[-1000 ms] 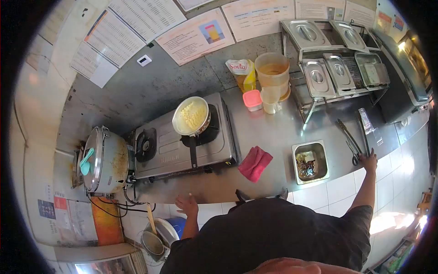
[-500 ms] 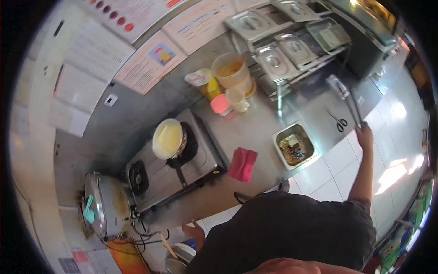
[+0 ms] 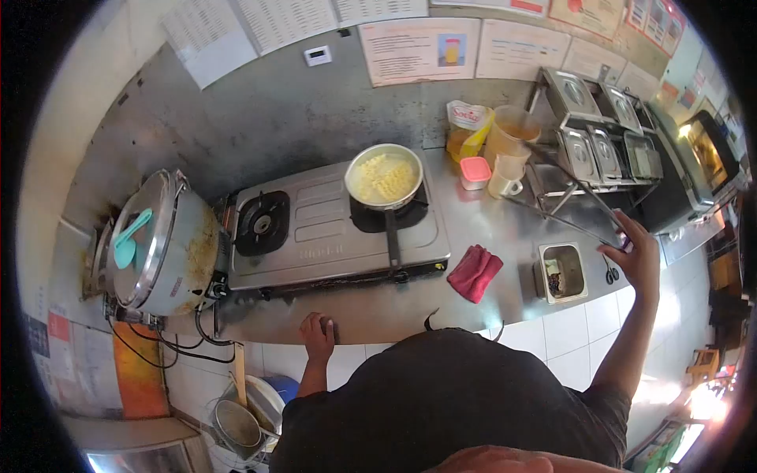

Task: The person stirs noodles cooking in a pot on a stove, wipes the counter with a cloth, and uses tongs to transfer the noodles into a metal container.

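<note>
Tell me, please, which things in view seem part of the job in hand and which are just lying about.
Likely part of the job: tongs, held in the right hand; pan on the stove; pale noodle-like food in the pan.

Apparently just lying about: red cloth on the counter; scissors beside the metal tub; pink-lidded container; turquoise utensil on the big cooker.

1 word reads clearly: "Sovia", in red on the white upper part of the pouch [image 3: 468, 130]. The gas stove [image 3: 315, 225] has raised lettering near its front edge, too faint to read. The cooker [image 3: 158, 252] bears a small red mark, blurred. Print on the wall sheets [image 3: 418, 69] and digits on the small white display [image 3: 318, 55] are illegible.
</note>
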`<state>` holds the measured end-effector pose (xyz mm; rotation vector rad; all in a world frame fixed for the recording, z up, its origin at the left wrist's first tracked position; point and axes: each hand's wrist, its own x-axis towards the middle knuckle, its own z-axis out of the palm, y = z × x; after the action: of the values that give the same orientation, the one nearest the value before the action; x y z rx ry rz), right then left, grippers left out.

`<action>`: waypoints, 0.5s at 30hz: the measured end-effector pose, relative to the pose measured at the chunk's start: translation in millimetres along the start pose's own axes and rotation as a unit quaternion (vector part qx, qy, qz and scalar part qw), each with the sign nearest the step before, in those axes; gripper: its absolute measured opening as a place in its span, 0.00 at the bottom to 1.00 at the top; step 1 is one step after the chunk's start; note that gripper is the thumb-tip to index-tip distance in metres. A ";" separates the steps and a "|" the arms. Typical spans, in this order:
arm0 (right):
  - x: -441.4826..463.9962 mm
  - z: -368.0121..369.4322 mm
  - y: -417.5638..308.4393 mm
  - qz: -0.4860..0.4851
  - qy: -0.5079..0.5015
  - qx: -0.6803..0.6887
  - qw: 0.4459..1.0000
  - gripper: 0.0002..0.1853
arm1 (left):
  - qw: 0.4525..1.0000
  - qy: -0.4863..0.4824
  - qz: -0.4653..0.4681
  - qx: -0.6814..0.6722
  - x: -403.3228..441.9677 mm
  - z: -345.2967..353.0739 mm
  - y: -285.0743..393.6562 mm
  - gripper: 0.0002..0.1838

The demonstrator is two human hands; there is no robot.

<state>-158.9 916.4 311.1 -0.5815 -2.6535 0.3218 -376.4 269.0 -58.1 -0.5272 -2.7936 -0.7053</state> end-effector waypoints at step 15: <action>226.6 124.0 -240.1 -0.337 -0.127 -0.347 0.866 0.36 | 0.998 0.014 -0.028 -0.056 5.5 -1.4 -24.7 0.21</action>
<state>-484.8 787.0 349.2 0.2608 -2.9717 -0.8422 -390.9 249.6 -65.6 -0.4578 -2.7648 -0.8769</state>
